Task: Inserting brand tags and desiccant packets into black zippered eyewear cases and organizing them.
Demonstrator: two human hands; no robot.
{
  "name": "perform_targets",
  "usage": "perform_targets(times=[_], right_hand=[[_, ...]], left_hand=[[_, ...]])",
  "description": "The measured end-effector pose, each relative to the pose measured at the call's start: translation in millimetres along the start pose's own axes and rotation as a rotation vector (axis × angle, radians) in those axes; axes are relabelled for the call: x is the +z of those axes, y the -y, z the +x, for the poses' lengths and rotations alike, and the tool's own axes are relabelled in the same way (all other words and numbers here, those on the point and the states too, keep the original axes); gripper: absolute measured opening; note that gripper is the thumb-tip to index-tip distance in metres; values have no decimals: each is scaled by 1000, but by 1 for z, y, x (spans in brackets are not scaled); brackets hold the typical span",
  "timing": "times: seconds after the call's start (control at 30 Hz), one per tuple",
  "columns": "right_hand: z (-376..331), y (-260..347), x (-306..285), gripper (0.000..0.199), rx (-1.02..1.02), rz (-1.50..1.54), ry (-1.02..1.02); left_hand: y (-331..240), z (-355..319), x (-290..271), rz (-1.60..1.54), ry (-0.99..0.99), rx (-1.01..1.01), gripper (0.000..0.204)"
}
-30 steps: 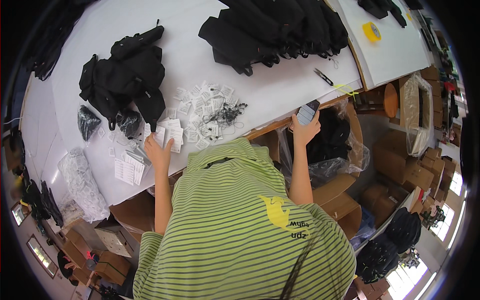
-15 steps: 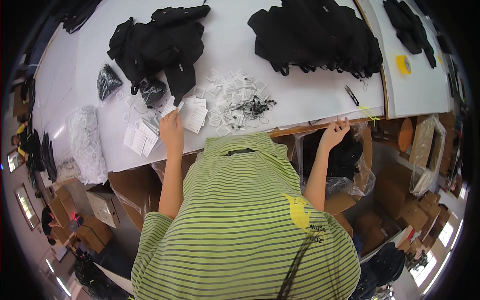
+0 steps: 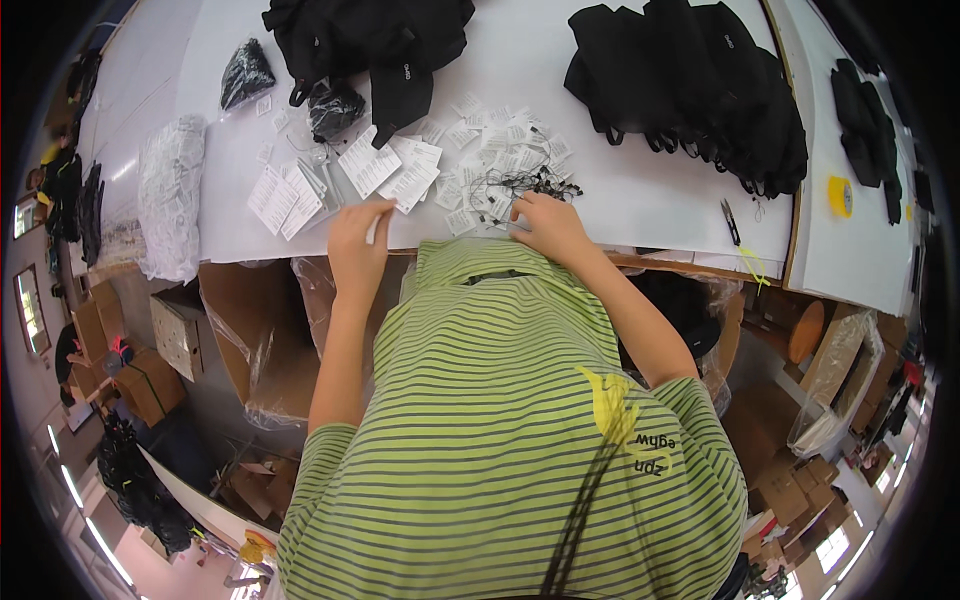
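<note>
My left hand (image 3: 358, 238) is at the table's front edge, just below a fan of white printed cards (image 3: 410, 175). Its thumb and forefinger are apart, and nothing shows between them. My right hand (image 3: 550, 226) reaches into a tangle of thin black cords with small black ends (image 3: 540, 184). Its fingers are bent and the thumb stands off from them; no cord can be made out in its grasp. Beside and under the cords is a heap of small white tags (image 3: 503, 145). More white cards (image 3: 285, 197) lie left of the fan.
Black fabric goods (image 3: 370, 40) lie beyond the cards, with another black pile (image 3: 690, 90) at right. Clear bags of black items (image 3: 247, 74) and a bundle in clear plastic (image 3: 172, 200) sit left. Snips (image 3: 730, 222) and yellow tape (image 3: 839, 197) lie right. Open cartons (image 3: 255, 330) stand below the table.
My right hand has swung left from the table's front edge to the black cords. My left hand has drawn back from the cards towards me. The view has shifted.
</note>
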State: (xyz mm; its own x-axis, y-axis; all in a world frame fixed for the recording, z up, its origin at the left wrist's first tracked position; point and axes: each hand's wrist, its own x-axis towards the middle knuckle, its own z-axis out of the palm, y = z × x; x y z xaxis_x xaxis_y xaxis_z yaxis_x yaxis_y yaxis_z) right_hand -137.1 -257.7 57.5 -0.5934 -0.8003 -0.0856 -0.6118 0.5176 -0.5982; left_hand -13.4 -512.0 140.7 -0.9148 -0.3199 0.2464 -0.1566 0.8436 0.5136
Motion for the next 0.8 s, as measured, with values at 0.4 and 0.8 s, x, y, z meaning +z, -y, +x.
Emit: perform_targets(times=[0.4, 0.8], right_hand=[[3, 19, -30, 12, 41, 334, 57], [8, 69, -82, 10, 376, 1286, -41]], left_hand=[[-22, -48, 15, -349, 529, -36, 22], [-39, -19, 1, -575, 683, -509, 32]])
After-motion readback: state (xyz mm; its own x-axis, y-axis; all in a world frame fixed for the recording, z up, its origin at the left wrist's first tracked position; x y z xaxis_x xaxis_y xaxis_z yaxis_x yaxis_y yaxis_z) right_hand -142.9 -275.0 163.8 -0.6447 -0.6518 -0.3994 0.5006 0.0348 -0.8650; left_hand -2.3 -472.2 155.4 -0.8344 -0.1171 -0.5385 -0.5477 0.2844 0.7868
